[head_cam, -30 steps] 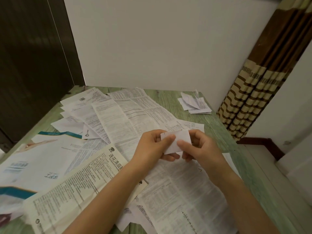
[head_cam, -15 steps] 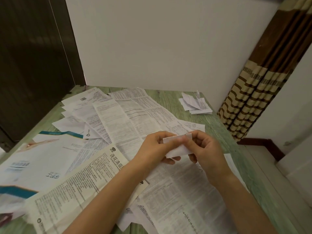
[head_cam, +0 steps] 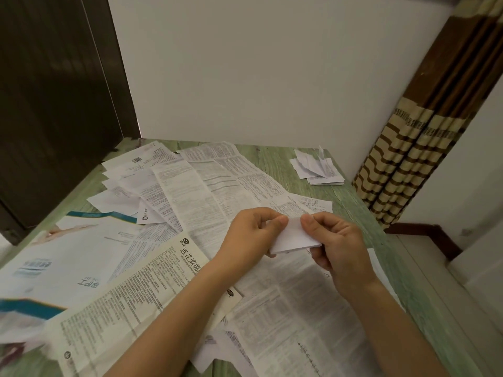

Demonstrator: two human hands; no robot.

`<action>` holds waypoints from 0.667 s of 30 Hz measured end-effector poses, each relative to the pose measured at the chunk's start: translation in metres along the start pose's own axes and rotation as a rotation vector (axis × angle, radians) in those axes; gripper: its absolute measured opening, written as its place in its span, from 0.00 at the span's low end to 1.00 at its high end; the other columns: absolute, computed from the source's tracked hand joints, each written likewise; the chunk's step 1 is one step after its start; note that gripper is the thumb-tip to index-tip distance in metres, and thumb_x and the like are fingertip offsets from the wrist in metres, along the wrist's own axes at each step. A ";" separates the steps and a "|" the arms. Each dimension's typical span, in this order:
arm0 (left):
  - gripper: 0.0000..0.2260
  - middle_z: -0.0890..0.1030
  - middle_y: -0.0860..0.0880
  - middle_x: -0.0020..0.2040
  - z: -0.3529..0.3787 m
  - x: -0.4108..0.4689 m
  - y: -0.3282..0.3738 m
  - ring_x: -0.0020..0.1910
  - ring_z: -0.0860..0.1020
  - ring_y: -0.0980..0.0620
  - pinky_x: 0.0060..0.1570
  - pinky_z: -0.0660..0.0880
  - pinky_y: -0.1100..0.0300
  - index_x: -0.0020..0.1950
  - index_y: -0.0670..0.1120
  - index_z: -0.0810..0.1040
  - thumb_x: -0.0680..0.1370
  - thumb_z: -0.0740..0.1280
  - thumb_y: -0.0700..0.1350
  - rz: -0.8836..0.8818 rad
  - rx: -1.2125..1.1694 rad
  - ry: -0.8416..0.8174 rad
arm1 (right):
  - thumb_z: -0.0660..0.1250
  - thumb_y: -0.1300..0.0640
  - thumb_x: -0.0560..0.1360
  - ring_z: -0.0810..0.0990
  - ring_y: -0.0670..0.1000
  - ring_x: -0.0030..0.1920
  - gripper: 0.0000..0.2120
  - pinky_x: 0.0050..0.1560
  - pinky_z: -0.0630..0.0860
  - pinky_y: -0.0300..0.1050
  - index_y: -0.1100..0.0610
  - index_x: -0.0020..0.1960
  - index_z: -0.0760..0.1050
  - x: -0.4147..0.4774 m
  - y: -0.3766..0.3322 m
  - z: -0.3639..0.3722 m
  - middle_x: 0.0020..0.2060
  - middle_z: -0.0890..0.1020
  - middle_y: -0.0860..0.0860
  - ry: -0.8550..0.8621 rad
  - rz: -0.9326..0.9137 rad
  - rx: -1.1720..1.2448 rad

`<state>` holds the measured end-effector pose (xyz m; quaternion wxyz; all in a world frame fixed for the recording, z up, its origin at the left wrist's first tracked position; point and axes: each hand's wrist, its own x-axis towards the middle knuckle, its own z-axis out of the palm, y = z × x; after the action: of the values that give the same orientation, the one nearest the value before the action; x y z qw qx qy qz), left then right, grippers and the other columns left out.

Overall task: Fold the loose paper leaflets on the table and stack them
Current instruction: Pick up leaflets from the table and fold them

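Room: green wood-grain table set into a corner, with a white wall behind it and a striped curtain far off to the right of the folded leaflet you hold.
Folded leaflet: this small white packet is held up over the near middle of the table, above the spread sheets. Whether it touches them cannot be told.
Left hand: your left hand pinches the packet's left end, thumb on top and fingers curled beneath.
Right hand: your right hand pinches the right part, its thumb on the upper edge close to the other thumb.
Hands: they are close together, both clamped on the one packet.
Step in hand: you are probably pressing the last crease or squaring the packet.
Doing it well: line the edges up before you press, then run your thumbs outward along the fold so it lies flat. A springy packet will likely not sit well on the pile.
Stack: the folded leaflets lie well beyond the packet and to its right, untidy, with some flaps standing up.
Loose sheets: many printed leaflets overlap beneath the packet and to its left. A long one with a bold heading lies near left, and a glossy blue-and-white sheet lies further left.
Progress: by my judgement you are early on, with far more sheets open than folded.
Containers: no box, tray or bin shows. The pile simply sits on the bare table.
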<state>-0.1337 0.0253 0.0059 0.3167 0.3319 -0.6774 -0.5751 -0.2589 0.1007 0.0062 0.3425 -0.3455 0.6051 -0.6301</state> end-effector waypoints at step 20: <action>0.10 0.83 0.49 0.37 -0.019 0.001 0.005 0.31 0.80 0.55 0.30 0.75 0.65 0.46 0.43 0.78 0.81 0.58 0.38 -0.047 -0.157 0.094 | 0.61 0.67 0.77 0.73 0.48 0.30 0.05 0.26 0.72 0.36 0.61 0.52 0.72 0.061 -0.014 -0.045 0.36 0.76 0.54 0.463 0.131 -0.078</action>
<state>-0.1195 0.0145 0.0132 0.3595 0.3482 -0.6067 -0.6176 -0.3294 0.0730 0.0199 0.2211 -0.1651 0.7125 -0.6452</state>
